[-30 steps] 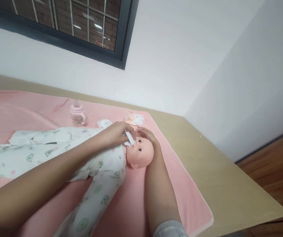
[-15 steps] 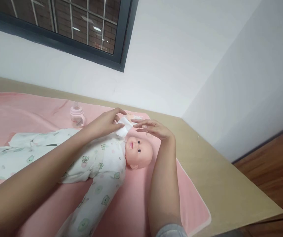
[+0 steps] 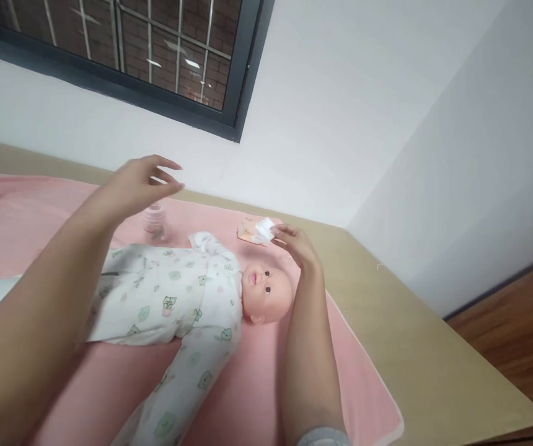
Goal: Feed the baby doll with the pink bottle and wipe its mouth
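Note:
My right hand (image 3: pixel 297 246) pinches a small folded white tissue (image 3: pixel 264 230) between its fingertips. The tissue covers part of a small patterned packet (image 3: pixel 246 228) lying on the pink sheet. My left hand (image 3: pixel 152 179) is in the air above a baby bottle (image 3: pixel 155 223), empty, with its fingers apart. Part of the bottle is hidden behind that hand. A baby doll (image 3: pixel 266 294) lies face up in a white printed suit (image 3: pixel 168 297), its head just below my right hand. My left forearm hides the doll's lower body.
A pink sheet (image 3: pixel 248 384) covers most of the wooden table (image 3: pixel 415 334). The white wall (image 3: pixel 322 124) rises directly behind the table, with a dark-framed window (image 3: pixel 229 118) at upper left. A brown wooden surface (image 3: pixel 522 322) lies beyond the table's right edge.
The white tissue has passed from my left hand to my right and now lies over the packet. My left hand has moved left and up, away from the tissue. The view has shifted slightly.

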A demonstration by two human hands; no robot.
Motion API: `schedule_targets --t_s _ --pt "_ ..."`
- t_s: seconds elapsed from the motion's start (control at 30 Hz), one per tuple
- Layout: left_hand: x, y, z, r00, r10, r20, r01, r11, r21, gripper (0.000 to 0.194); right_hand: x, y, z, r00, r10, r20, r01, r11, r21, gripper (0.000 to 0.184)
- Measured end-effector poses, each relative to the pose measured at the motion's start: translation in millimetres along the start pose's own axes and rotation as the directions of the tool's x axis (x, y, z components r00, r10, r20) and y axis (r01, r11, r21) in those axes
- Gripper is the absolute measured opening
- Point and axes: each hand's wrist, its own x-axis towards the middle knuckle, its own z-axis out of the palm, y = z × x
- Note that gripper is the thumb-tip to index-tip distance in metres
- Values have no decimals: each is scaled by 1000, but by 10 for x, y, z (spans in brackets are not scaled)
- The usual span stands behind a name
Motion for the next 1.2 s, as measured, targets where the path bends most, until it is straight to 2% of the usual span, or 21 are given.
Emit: schedule_targets --t_s 0.1,0.2,0.27,0.33,0.43,0.57,0.73,0.8,0.87,0.93,0.97,1.03,1.13,1.2 --pt "45 -182 -166 995 -88 -36 90 995 50 46 73 418 -25 993 87 -79 -82 994 69 28" --pt "136 -397 -246 976 -217 -13 217 976 28 51 90 727 -31 972 174 -160 -182 983 -36 29" --pt "225 -565 -268 948 -317 -22 317 948 -12 57 97 846 -43 955 187 -230 -220 967 -128 26" --pt "310 -730 -265 929 -370 -13 369 928 -53 68 113 918 -63 947 176 -270 -231 955 -186 24" --pt "381 -906 -223 930 -366 26 367 926 -87 77 146 996 -96 943 145 -301 -226 940 -255 24" --pt "380 -964 -153 928 -369 46 370 928 -31 85 163 1064 -119 939 70 -337 -190 921 -340 20" --pt "399 -1062 -90 940 -327 102 317 943 98 102 139 1018 -119 916 -92 -390 -83 908 -410 18" --pt "433 -1162 -50 940 -315 131 295 944 149 106 130 978 -121 878 -206 -433 -17 890 -457 22" --pt "467 -1266 1 942 -300 150 272 945 182 110 122 949 -129 800 -347 -489 28 836 -547 23" --pt "484 -1336 54 950 -267 164 239 955 174 109 115 943 -142 718 -448 -533 5 769 -639 25" --pt "484 -1349 79 953 -250 172 223 961 164 105 113 950 -151 697 -462 -548 -31 744 -667 27" --pt "461 -1321 118 950 -242 195 215 965 150 93 109 987 -170 700 -397 -594 -145 735 -662 34" --pt "388 -1191 146 929 -243 279 206 966 155 68 108 1075 -205 715 -159 -680 -356 755 -551 52" --pt "338 -1108 152 916 -244 317 204 967 155 61 110 1130 -229 705 -64 -706 -428 755 -496 60"
